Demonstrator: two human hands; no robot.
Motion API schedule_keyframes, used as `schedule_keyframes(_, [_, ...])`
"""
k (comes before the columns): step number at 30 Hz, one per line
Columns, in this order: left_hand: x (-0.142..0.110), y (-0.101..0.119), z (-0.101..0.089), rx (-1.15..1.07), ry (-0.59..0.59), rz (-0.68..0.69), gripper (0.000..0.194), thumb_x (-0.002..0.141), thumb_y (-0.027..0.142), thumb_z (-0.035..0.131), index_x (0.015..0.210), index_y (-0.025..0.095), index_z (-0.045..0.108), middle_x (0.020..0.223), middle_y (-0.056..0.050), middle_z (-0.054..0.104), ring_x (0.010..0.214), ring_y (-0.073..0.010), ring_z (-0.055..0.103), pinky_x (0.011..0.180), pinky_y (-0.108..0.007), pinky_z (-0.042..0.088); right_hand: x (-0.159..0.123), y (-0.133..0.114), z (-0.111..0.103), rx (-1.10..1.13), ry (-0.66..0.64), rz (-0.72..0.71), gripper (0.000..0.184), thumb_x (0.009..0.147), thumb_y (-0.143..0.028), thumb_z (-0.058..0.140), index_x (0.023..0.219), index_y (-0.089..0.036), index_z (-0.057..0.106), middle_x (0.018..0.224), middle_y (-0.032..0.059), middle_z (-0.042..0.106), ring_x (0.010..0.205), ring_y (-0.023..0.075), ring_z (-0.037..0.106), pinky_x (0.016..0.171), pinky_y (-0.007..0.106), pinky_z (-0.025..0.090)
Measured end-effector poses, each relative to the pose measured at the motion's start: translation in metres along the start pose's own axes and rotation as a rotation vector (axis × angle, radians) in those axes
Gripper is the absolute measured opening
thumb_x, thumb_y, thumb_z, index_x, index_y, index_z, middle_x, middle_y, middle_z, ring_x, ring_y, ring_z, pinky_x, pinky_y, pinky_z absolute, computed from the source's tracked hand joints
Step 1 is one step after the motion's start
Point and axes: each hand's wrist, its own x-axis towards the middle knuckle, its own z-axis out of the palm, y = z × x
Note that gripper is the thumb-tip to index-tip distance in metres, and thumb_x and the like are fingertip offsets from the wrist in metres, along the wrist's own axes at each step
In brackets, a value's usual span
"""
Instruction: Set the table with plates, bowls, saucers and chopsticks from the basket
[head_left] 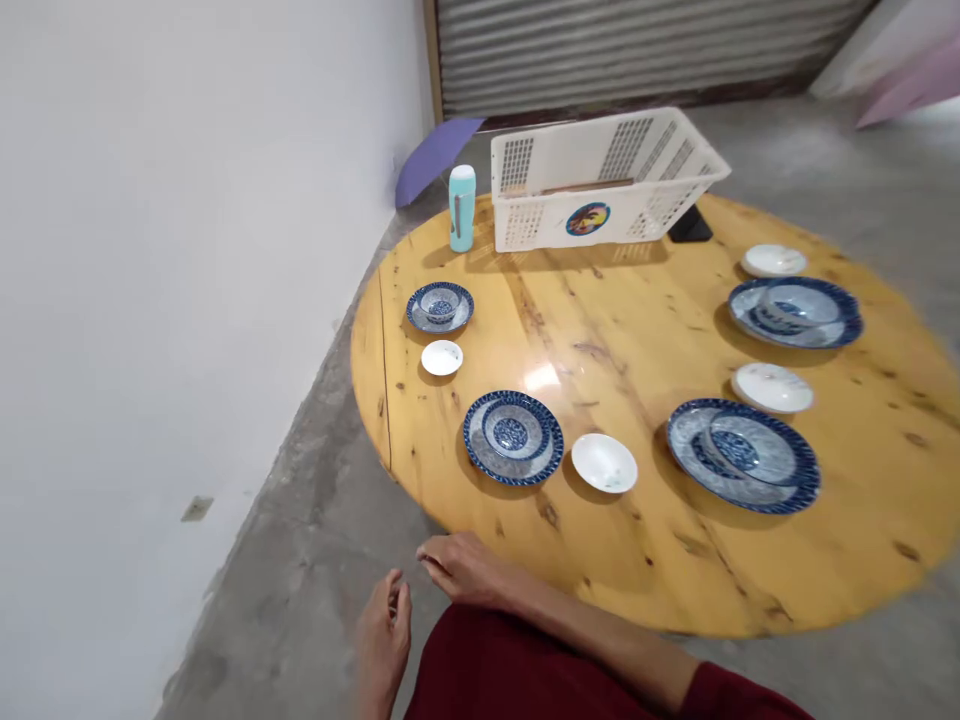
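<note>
We see the blue-rimmed plate (513, 479) on the desk (637, 340), ahead of our right grip (463, 570) and farther from our left grip (385, 635), both empty, loosely half-curled.

We observe a white slatted basket (551, 227) with a round palm decal (588, 219) on its front wall. Just left of it, we locate an upright turquoise flask (462, 222) with a white cap. We note a flat black object (691, 226) at the basket's right end. Behind the flask, we identify a purple umbrella (435, 160) near the white wall (187, 200). Beyond the basket, we find a corrugated metal shutter (600, 50) and, at far right, a blurred pink object (911, 80).
</note>
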Motion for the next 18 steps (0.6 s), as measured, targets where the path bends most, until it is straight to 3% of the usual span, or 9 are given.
schedule_keyframes(4, [0.064,0.031,-0.018,0.033,-0.062,0.068,0.043,0.090,0.049,0.049,0.110,0.021,0.075,0.099,-0.011,0.079,0.082,-0.0258,0.077,0.076,-0.040,0.064,0.027,0.011,-0.016,0.007,0.048,0.055,0.030,0.102,-0.026,0.044,0.115,-0.019,0.070,0.106,0.0100,0.077,0.091,0.0209,0.072,0.075,0.028,0.044])
schedule_keyframes(10, [0.155,0.097,-0.033,-0.023,-0.198,0.152,0.033,0.089,0.045,0.050,0.102,0.027,0.074,0.098,-0.007,0.079,0.089,-0.0277,0.076,0.083,-0.041,0.061,0.036,0.022,-0.042,0.058,0.177,0.181,0.028,0.102,-0.025,0.045,0.108,-0.018,0.072,0.101,0.0100,0.078,0.086,0.0207,0.072,0.073,0.027,0.044])
schedule_keyframes(14, [0.232,0.135,-0.042,-0.084,-0.236,0.213,0.032,0.090,0.047,0.051,0.096,0.023,0.071,0.084,-0.007,0.077,0.080,-0.0256,0.076,0.079,-0.039,0.060,0.042,0.029,-0.059,0.218,0.416,0.249,0.028,0.100,-0.024,0.045,0.107,-0.020,0.072,0.097,0.0082,0.078,0.087,0.0194,0.072,0.075,0.026,0.046])
schedule_keyframes(18, [0.333,0.176,-0.041,-0.088,-0.232,0.310,0.030,0.090,0.044,0.051,0.092,0.021,0.069,0.084,-0.006,0.075,0.081,-0.0200,0.075,0.078,-0.031,0.058,0.055,0.039,-0.071,0.301,0.658,0.376,0.030,0.099,-0.026,0.043,0.106,-0.018,0.071,0.091,0.0086,0.077,0.078,0.0195,0.071,0.072,0.028,0.049])
